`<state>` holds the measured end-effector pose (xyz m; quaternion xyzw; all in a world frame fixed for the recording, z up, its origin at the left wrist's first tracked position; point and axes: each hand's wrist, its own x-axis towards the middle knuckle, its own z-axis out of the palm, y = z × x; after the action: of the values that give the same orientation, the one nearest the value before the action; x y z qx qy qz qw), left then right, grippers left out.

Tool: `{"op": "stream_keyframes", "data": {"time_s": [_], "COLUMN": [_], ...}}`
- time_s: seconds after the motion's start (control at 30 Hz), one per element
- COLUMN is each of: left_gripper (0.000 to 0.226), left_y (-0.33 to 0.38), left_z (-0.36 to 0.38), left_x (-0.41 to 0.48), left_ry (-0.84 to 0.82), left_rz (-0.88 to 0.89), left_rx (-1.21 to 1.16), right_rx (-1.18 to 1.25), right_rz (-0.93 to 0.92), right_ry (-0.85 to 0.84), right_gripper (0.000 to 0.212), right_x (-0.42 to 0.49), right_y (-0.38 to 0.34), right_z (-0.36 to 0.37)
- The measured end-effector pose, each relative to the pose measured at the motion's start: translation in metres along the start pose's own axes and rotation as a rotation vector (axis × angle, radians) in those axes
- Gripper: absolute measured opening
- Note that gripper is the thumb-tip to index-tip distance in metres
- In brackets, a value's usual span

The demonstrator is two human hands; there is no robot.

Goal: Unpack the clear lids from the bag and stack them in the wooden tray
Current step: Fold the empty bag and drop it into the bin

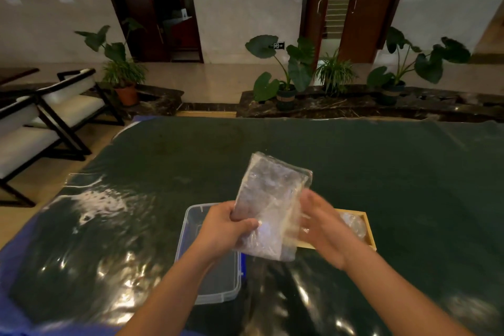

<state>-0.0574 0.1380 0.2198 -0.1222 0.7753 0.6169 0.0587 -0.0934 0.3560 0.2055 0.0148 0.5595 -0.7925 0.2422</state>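
Clear bag (270, 199) held up over the worktop (409, 172), tilted, top end leaning away to the left. Contents show only as a pale crinkled mass; single lids inside cannot be told apart.

Left hand (226, 226) grips the bag's lower left edge, thumb across the front, fingers curled behind.

Right hand (324, 224) is at the bag's right edge, thumb near the plastic, fingers partly behind the film. It is blurred, so grip or mere touch cannot be told.

Wooden tray (371, 229) lies on the worktop behind the right hand, with one clear lid (353, 224) in it.

Clear plastic box (185, 232) sits under the left forearm, just left of the tray.

Worktop cover is dark green and glossy.
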Motion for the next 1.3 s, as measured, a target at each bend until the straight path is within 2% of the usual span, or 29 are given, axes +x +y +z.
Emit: {"op": "stream_keyframes", "data": {"time_s": [0.07, 0.13, 0.23, 0.33, 0.43, 0.6, 0.77, 0.9, 0.97, 1.03, 1.1, 1.13, 1.17, 1.23, 1.27, 1.3], "left_gripper": [0.017, 0.027, 0.041, 0.024, 0.035, 0.034, 0.038, 0.039, 0.034, 0.058, 0.075, 0.079, 0.081, 0.084, 0.086, 0.087], "left_y": [-0.006, -0.011, -0.013, -0.010, -0.013, -0.017, -0.011, -0.008, -0.009, -0.015, -0.017, -0.018, -0.016, -0.016, -0.016, -0.016], "left_z": [0.006, 0.005, -0.001, -0.006, -0.009, -0.009, -0.010, -0.011, -0.007, 0.001, 0.006, 0.006, 0.005, 0.004, 0.004, 0.005], "left_x": [-0.001, -0.002, -0.002, 0.002, 0.003, -0.001, -0.007, -0.008, -0.008, -0.007, -0.008, -0.009, -0.010, -0.011, -0.012, -0.014], "left_ry": [0.003, -0.079, -0.213, -0.127, -0.087, -0.114, -0.273, -0.280, -0.274, -0.238, -0.174, -0.133, -0.088, -0.008, 0.011, 0.023], "left_rz": [-0.013, -0.033, -0.090, -0.038, -0.011, -0.109, -0.154, -0.241, -0.231, -0.167, -0.098, -0.060, -0.025, 0.060, 0.097, 0.122], "left_rx": [-0.009, 0.012, -0.164, -0.167, -0.163, -0.335, -0.394, -0.565, -0.457, -0.280, -0.208, -0.200, -0.194, -0.172, -0.155, -0.147], "right_rx": [0.036, -0.025, -0.180, -0.267, -0.204, -0.162, -0.200, -0.435, -0.598, -0.721, -0.753, -0.681, -0.538, -0.110, 0.030, 0.037], "right_rz": [0.013, -0.044, -0.080, -0.110, -0.135, -0.169, -0.251, -0.441, -0.520, -0.565, -0.514, -0.444, -0.353, -0.110, -0.002, 0.065], "right_ry": [-0.016, 0.090, 0.160, 0.147, 0.135, 0.180, 0.165, 0.083, 0.083, 0.102, 0.082, 0.049, 0.001, -0.111, -0.126, -0.113], "right_gripper": [0.060, 0.046, 0.031, 0.029, 0.017, 0.024, 0.043, 0.048, 0.056, 0.057, 0.056, 0.054, 0.053, 0.064, 0.065, 0.062], "right_x": [-0.003, -0.002, -0.002, -0.008, -0.013, -0.015, -0.018, -0.020, -0.020, -0.020, -0.020, -0.021, -0.022, -0.026, -0.028, -0.029], "right_y": [0.015, 0.018, 0.011, 0.006, 0.002, 0.001, 0.002, 0.002, 0.005, 0.007, 0.005, 0.004, 0.002, -0.001, 0.000, 0.002], "right_z": [0.010, 0.020, 0.025, 0.022, 0.015, 0.011, 0.009, 0.007, 0.005, 0.005, 0.004, 0.001, -0.001, -0.005, -0.005, -0.003]}}
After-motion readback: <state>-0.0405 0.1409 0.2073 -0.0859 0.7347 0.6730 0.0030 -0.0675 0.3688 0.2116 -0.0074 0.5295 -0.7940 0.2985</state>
